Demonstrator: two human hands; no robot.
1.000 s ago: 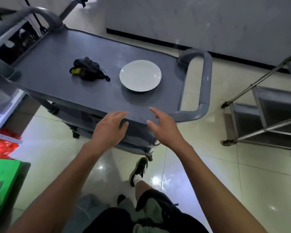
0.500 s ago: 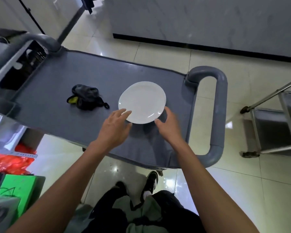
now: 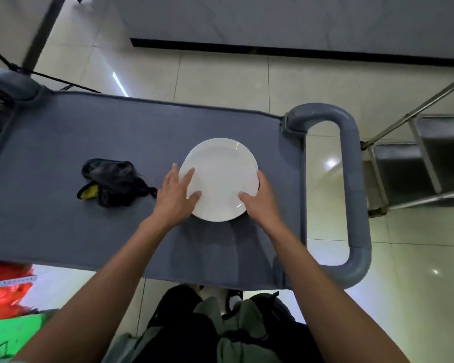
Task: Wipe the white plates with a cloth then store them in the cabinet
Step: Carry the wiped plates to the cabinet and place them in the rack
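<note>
Currently both hands on the plate (image 3: 220,176), which sits on the grey cart (image 3: 63,231) top, right of centre, near the cart's loop handle (image 3: 351,179). Left hand (image 3: 174,197) at the plate's left rim: thumb and a finger lie over the top, other fingers along the edge. Right hand (image 3: 260,200) at the lower-right rim, thumb on top, fingers wrapped round the edge. Can't tell if the plate is lifted or flat on the cart. Dark cloth (image 3: 113,182) with a yellow bit is bunched left of the plate, near but apart from the left hand. Steel rack (image 3: 430,163) stands right of the cart
</note>
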